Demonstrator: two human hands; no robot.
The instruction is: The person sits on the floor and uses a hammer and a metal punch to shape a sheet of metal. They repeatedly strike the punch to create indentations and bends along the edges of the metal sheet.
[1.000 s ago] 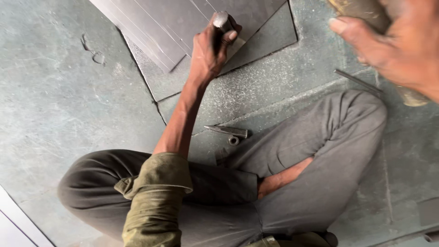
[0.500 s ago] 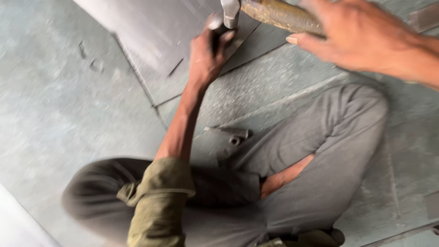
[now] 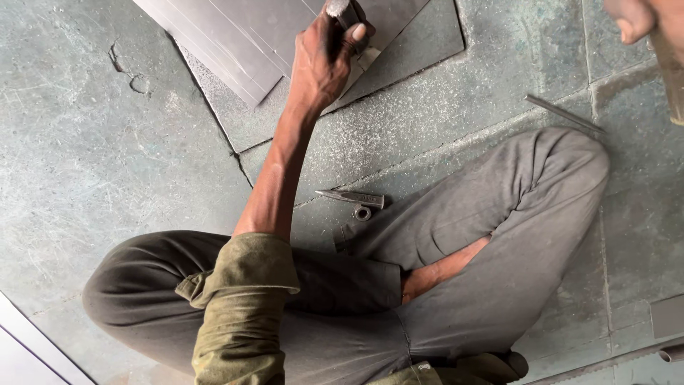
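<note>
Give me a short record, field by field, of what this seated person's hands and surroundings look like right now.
Posture: cross-legged on a grey stone floor
Left hand: fist closed around a metal punch stood on stacked grey metal sheets
Right hand: raised at the frame's top corner, gripping a wooden handle; its head is out of view
By the knee: a loose chisel, a small ring
Farther right: a thin metal rod

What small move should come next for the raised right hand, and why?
Probably bring the right hand and its wooden handle down so the tool lands on the metal punch. The left hand grips that punch upright over the stacked metal sheets, while the right hand sits high at the frame's top corner, well clear of it. The tool's head is out of view.
</note>
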